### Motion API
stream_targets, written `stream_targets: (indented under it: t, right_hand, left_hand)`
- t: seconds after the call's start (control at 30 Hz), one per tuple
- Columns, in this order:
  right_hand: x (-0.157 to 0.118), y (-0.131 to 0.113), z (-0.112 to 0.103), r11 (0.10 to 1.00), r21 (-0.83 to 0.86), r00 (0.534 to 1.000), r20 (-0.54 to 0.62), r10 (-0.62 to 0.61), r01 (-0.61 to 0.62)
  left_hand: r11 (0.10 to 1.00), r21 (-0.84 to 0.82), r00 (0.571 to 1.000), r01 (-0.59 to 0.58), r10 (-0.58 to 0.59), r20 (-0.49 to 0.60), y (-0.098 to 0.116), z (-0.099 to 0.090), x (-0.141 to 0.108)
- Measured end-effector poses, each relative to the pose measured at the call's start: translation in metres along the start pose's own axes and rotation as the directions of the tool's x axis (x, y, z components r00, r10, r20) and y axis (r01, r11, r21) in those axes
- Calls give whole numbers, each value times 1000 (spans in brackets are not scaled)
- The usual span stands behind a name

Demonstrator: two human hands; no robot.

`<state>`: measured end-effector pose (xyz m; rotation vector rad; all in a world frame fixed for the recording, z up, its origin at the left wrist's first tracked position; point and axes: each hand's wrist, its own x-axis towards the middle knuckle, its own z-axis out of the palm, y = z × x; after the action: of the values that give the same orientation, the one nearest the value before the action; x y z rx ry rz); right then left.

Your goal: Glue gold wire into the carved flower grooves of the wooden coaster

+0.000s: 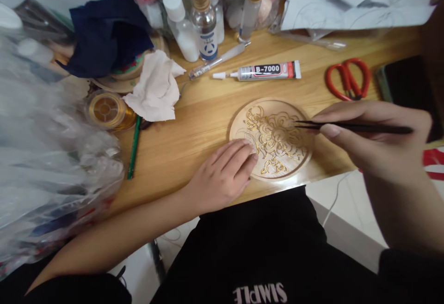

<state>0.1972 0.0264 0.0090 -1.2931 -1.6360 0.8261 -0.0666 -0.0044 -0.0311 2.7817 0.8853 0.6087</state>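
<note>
A round wooden plate [239, 118] lies near the table's front edge, with gold wire outlines of flowers and leaves on its face. My left hand [225, 172] rests on the plate's lower left rim, fingers bent and held together; whether anything is under the fingertips is hidden. From the right, my right hand [374, 142] holds black tweezers [360, 127] between thumb and fingers. The tweezers' tips point left over the right part of the flower pattern. No piece of wire can be made out between them.
Behind the plate lie a B-7000 glue tube [267, 70] and a pen [222, 60]. Red-handled scissors [348, 80] and a dark phone-like object [409, 91] are at right. Leftward are a crumpled cloth [156, 84], gold wire spool [106, 110], green pencil [134, 149] and plastic bags [52, 156]. Bottles [208, 27] stand behind.
</note>
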Motion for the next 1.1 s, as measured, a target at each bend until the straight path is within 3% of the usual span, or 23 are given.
stream_targets:
  t: [0.13, 0.27, 0.47, 0.67, 1.1]
  right_hand:
    - [-15, 4, -1, 987, 70, 977, -150, 153, -144]
    - [-28, 7, 2, 968, 139, 957, -176, 232, -209]
    - [-40, -5, 16, 966, 178, 977, -74, 201, -186]
    - [-45, -3, 17, 951, 279, 984, -71, 162, -136]
    - [-29, 24, 19, 946, 275, 965, -145, 219, -174]
  left_hand:
    - [1000, 11, 1000, -4, 4, 9, 0, 0, 0]
    - [1000, 26, 1000, -10, 9, 20, 1, -1, -1]
    - [1000, 11, 1000, -6, 6, 15, 2, -3, -2]
    - [1000, 2, 1000, -27, 27, 14, 0, -3, -1]
    - [932, 358, 998, -61, 57, 21, 17, -7, -5]
